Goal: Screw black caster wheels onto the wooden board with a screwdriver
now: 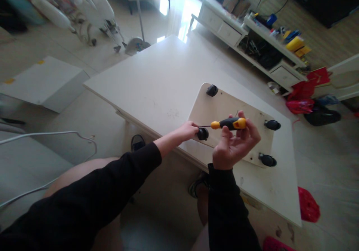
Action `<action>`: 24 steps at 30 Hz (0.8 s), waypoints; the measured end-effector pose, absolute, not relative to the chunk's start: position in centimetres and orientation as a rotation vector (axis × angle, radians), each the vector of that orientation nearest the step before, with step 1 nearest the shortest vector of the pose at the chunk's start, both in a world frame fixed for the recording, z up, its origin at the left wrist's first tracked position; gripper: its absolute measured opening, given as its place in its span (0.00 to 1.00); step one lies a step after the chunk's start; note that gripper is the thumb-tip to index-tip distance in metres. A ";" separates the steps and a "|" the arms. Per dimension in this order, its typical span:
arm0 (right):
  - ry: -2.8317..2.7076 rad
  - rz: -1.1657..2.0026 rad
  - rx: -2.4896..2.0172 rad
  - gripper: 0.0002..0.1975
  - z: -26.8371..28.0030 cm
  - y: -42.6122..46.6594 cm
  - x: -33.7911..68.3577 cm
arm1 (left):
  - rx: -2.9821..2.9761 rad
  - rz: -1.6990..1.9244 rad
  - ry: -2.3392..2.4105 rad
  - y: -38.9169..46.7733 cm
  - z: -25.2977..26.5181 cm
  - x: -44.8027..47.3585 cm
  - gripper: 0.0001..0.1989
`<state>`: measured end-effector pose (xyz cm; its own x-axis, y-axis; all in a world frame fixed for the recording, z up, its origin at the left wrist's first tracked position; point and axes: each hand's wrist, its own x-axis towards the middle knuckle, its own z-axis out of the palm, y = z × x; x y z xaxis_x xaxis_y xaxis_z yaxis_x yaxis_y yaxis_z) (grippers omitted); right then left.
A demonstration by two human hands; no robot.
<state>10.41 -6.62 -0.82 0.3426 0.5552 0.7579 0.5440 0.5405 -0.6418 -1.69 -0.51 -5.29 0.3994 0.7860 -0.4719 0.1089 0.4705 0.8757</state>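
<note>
My right hand (pixel 235 150) holds a yellow-and-black screwdriver (pixel 230 123) by its handle, the shaft pointing left. The fingers of my left hand (pixel 188 130) are pinched together at the screwdriver's tip; what they hold there is hidden. Right beside those fingers is a black caster wheel (pixel 202 134) at the near left corner of a pale board (pixel 207 111). The board lies flat on a white table (pixel 157 83). Other casters sit at its remaining corners: one at the far left (pixel 212 90), one at the far right (pixel 272 124) and one at the near right (pixel 267 160).
A white box (pixel 47 83) stands on the floor to the left, near a white cable (pixel 56 133). Behind the table is a low TV cabinet (pixel 224 30) with clutter on it. Red bags (pixel 300 101) lie on the right. My legs are under the table's near edge.
</note>
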 end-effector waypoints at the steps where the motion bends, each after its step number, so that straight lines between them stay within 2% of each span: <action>1: -1.299 -0.008 -1.076 0.24 -0.8 -6.6 10.5 | 1.018 0.537 1.101 -0.5 -5.2 -1.7 0.05; 9: -1.300 -0.045 -0.974 0.28 -1.1 -6.0 10.9 | 1.054 0.500 1.143 -0.6 -4.6 -1.7 0.09; 24: -1.272 -0.175 -1.021 0.26 -1.1 -6.0 11.0 | 1.043 0.488 1.177 -0.7 -4.4 -1.7 0.08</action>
